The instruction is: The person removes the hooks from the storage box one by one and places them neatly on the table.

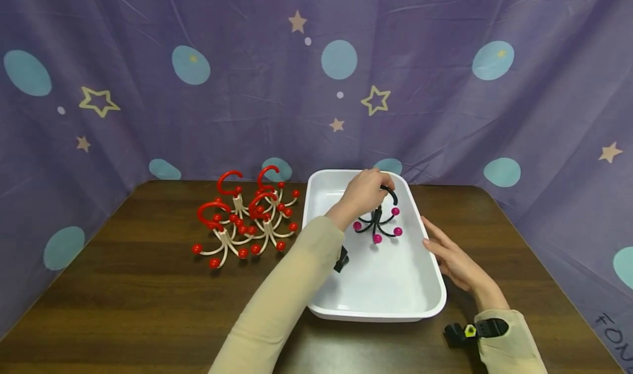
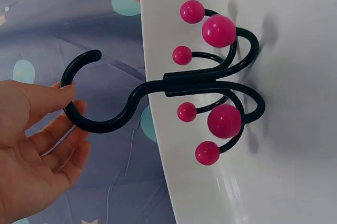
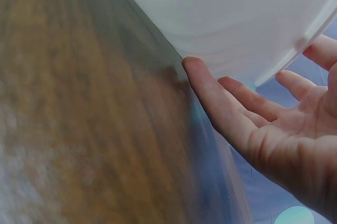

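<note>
In my left hand [image 1: 367,191] I pinch the curved top of a black multi-prong hanging hook [image 2: 189,83] with pink ball tips. It hangs upright inside the white tray [image 1: 381,305]; whether its prongs touch the bottom I cannot tell. The left wrist view shows my thumb and fingertips on the black curve. My right hand [image 1: 457,261] touches the tray's right side with its fingers extended, and the right wrist view has those fingertips along the white wall [image 3: 226,29]. Left of the tray stand several cream hooks [image 1: 226,239] with red curved tops and red balls.
The tray and the cream hooks share a brown wooden table [image 1: 148,302]. A purple curtain [image 1: 257,88] with stars and blue dots hangs right behind the table and along its sides. A black strap device [image 1: 477,330] sits on my right wrist.
</note>
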Available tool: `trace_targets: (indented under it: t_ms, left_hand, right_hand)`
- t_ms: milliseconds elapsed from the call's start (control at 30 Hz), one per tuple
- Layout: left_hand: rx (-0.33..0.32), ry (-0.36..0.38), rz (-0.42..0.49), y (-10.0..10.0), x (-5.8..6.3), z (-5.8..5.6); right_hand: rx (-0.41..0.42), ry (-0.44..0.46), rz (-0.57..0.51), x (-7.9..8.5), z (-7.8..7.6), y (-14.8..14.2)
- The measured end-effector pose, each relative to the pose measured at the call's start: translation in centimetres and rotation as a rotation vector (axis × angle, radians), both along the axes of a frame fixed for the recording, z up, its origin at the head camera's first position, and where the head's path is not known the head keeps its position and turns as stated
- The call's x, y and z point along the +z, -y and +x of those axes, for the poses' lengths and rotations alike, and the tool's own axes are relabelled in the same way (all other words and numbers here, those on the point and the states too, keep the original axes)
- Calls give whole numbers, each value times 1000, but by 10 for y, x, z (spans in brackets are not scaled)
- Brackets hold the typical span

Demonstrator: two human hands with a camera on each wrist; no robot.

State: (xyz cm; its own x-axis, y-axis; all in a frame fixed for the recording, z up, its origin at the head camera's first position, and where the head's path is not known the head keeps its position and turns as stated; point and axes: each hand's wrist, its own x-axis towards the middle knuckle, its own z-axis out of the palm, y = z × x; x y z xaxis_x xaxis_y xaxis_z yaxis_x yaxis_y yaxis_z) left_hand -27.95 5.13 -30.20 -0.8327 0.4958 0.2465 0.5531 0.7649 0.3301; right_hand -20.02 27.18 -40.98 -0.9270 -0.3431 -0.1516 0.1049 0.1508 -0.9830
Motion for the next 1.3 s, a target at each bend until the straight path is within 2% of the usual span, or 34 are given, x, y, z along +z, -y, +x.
trace_targets:
  t_ms: [300, 600, 967, 1300]
  left_hand:
    - [-1, 45, 34, 7, 1, 2]
    - [-12, 31, 73, 16, 8, 8]
    - [5, 91, 216, 35, 19, 18]
    - [-2, 49, 293, 52, 31, 30]
  right_hand:
    - [0, -1, -4, -1, 1, 0]
    - [6, -14, -3, -1, 2, 0]
    - [11, -17, -4, 1, 4, 1]
    - [3, -24, -2, 0, 3, 0]
